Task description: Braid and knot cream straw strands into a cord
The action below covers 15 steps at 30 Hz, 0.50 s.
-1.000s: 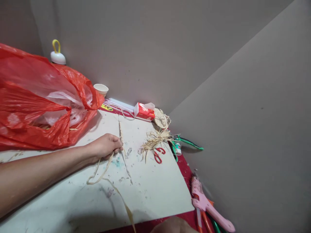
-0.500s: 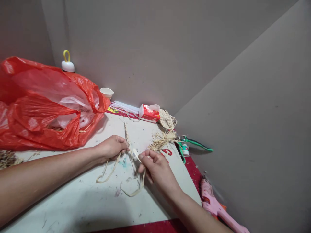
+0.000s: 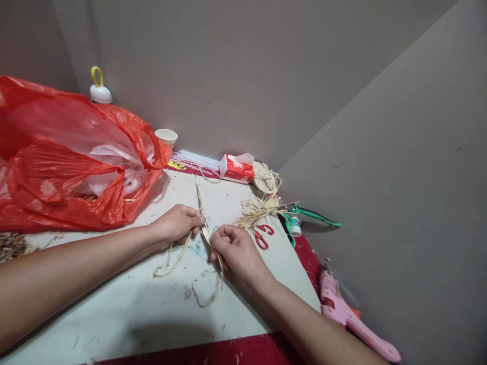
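A thin braid of pale straw (image 3: 201, 201) runs away from me over the white board (image 3: 163, 309). My left hand (image 3: 181, 224) is closed, pinching the near end of the braid between thumb and fingers. Close by on the right, my right hand (image 3: 235, 247) is closed on a flat straw strand (image 3: 206, 233) that leads to the braid where the left fingers hold it. Loose strands (image 3: 169, 271) hang in loops below both hands onto the board. The right fingertips are partly hidden behind the hand.
At left lies a large red plastic bag (image 3: 57, 187). Behind are a paper cup (image 3: 166, 137), white sticks (image 3: 198, 161), a red tissue pack (image 3: 238, 169) and coiled straw braid (image 3: 265, 178). To the right are a straw bundle (image 3: 258, 210), red-handled scissors (image 3: 262, 238), green-handled pliers (image 3: 317, 217) and a pink glue gun (image 3: 342, 309).
My right hand has moved left, closer to my left hand, bringing its strand in against the braid. My left hand keeps its pinch. The camera view has shifted slightly.
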{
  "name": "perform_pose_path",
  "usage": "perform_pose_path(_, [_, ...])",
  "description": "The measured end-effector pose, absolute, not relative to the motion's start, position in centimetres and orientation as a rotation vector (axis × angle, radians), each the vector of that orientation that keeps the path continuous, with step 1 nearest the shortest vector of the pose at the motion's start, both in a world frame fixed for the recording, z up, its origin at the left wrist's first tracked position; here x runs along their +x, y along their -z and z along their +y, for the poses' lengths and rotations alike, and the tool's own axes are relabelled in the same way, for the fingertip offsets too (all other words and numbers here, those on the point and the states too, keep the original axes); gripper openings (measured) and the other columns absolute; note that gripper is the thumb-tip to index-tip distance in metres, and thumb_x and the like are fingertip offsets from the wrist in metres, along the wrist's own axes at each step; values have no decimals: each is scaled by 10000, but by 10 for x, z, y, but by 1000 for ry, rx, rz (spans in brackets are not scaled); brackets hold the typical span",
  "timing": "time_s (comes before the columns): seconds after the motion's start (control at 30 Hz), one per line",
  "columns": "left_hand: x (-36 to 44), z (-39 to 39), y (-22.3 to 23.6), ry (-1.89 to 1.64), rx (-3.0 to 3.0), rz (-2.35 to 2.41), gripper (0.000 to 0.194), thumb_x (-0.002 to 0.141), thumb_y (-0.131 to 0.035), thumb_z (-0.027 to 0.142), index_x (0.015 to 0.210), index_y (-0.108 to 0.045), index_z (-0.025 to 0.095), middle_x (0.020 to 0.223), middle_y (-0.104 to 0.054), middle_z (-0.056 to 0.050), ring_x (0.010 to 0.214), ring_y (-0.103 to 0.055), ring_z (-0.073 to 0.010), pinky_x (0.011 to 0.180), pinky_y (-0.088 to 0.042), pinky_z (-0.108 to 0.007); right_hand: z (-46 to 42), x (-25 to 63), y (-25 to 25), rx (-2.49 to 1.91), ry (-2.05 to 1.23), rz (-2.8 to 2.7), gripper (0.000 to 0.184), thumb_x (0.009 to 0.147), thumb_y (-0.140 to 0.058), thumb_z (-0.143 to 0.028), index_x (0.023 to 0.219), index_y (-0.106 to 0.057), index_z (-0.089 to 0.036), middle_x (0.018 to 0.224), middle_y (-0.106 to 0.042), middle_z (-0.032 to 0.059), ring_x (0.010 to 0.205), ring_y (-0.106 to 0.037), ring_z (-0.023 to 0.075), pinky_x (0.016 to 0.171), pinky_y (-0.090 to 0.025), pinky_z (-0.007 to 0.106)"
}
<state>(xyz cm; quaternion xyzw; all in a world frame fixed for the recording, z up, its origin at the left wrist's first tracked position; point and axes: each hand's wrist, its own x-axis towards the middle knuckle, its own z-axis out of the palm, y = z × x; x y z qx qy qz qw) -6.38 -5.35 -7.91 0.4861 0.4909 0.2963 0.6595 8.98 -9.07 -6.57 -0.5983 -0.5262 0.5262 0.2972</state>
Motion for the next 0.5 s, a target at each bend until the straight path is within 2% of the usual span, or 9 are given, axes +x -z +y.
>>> perform_pose_path(0.27, [-62,-52,77,-667,1059,1124,289,799,-534,269,537,-477,161,374,-366,62,284,-224,-29,346,-110,-226,-90,85,67,-1566,-1176,-1490,93,655,-493,-175,564,-475,-174,417,-535,-20,355,-370,58,373,-264,165])
perform_pose_path(0.5, [-62,-53,78,-667,1074,1149,317,792,-553,299,521,-451,169,351,-322,69,290,-228,-34,357,-117,-225,-88,84,71,-1565,-1133,-1521,109,686,-490,-191,579,-475,-173,432,-534,-17,361,-365,59,381,-278,172])
